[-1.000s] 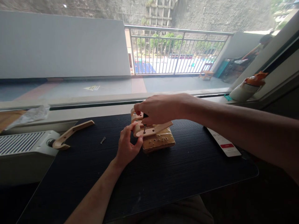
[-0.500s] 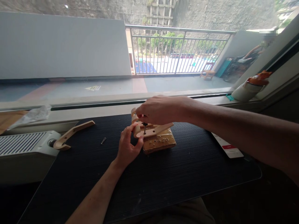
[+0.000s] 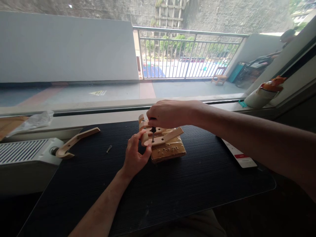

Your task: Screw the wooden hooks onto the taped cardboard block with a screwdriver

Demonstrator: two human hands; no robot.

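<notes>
My right hand (image 3: 164,113) is closed round the dark handle of a screwdriver (image 3: 153,135), which points straight down. Its tip meets a hole near the curved end of a wooden hook (image 3: 158,140). With thumb and fingers, my left hand (image 3: 135,149) grips that curved end from the left. The hook rests on a tape-wrapped brown block (image 3: 170,152) pitted with several small holes. Behind it, more wooden hooks (image 3: 142,122) of the same shape lie across the block, partly covered by my right hand.
On the dark table (image 3: 192,187), screws (image 3: 109,149) lie left of my hands. Another wooden hook (image 3: 74,141) sits at the left edge, by a white ridged box (image 3: 29,151). A white-and-red phone-like card (image 3: 243,156) is under my right forearm. A bottle (image 3: 261,95) stands on the sill.
My right hand has risen slightly and turned on the screwdriver, so more of the handle and shaft shows. My left hand and the hook stay put. Outside, the person at right has shifted.
</notes>
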